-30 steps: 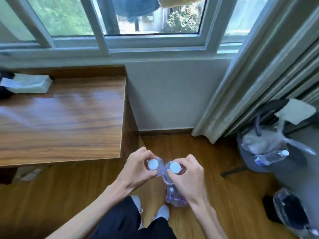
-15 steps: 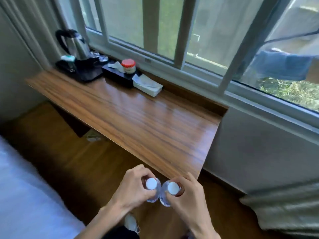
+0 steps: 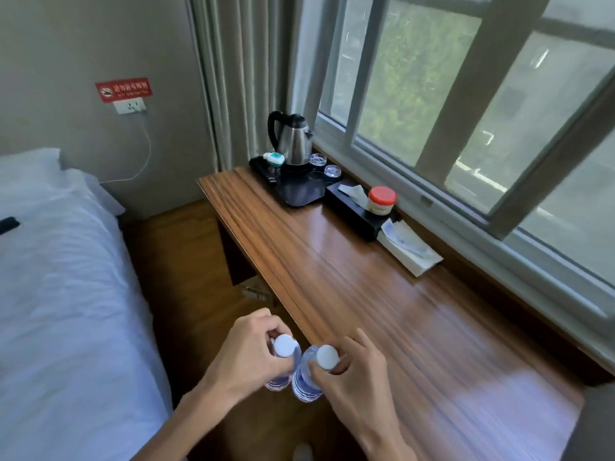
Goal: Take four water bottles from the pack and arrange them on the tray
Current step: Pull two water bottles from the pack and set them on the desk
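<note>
I hold two clear water bottles with white caps by their necks, side by side at the near edge of the wooden desk [image 3: 382,294]. My left hand [image 3: 246,357] grips the left bottle [image 3: 283,347]. My right hand [image 3: 356,380] grips the right bottle [image 3: 324,359]. Both bottles hang upright, just off the desk's front edge, above the floor. The black tray [image 3: 299,193] lies at the far left end of the desk, well ahead of my hands. A steel kettle [image 3: 293,139] stands on it with upturned glasses [image 3: 332,171] beside it. The pack is out of view.
A black tissue holder [image 3: 356,214] with a red-lidded jar [image 3: 382,200] and a white tissue pack [image 3: 411,249] sit along the window side of the desk. A white bed [image 3: 60,294] fills the left. Curtains [image 3: 233,78] hang behind the tray.
The view has swung left from the floor by the curtain to the desk's tray end. Both hands keep their bottles and have lifted them from the floor up to desk height.
</note>
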A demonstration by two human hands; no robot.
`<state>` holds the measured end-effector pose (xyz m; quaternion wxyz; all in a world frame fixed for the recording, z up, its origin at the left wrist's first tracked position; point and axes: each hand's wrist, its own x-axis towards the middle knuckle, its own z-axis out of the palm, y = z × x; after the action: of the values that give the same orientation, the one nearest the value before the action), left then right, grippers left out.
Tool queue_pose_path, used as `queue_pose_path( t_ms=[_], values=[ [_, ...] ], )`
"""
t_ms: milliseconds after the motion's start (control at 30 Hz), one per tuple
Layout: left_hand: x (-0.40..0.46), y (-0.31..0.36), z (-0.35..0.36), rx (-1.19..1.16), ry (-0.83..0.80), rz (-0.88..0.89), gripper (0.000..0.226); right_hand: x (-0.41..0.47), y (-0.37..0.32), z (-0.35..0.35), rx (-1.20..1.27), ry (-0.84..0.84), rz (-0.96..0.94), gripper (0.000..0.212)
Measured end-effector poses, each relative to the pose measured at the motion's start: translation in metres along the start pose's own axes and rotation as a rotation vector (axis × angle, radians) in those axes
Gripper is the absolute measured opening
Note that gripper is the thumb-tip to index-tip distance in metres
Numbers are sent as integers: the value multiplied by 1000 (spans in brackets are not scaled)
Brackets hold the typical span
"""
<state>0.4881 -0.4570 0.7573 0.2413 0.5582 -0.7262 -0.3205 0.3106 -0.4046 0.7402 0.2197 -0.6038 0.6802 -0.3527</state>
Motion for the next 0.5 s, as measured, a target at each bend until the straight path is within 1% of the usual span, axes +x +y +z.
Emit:
queue_pose_path(
  t_ms=[100,200,333,400,500],
  values=[
    [33,-12,-22,-3,42,-26,24,44,-15,12,7,-21,-47,23],
    [73,-20,-42,-22,55,-30,22,86,-24,23,35,-30,-54,21],
    [136,-30,-62,-10,36,-19,24,141,-28,40,54,7,-74,35],
    [169,-34,-69,6,19,8,27,171,-28,46,52,43,-61,31],
    [219,-36,-77,34,-32,40,31,214,-27,55,54,102,-1,20]
  ],
)
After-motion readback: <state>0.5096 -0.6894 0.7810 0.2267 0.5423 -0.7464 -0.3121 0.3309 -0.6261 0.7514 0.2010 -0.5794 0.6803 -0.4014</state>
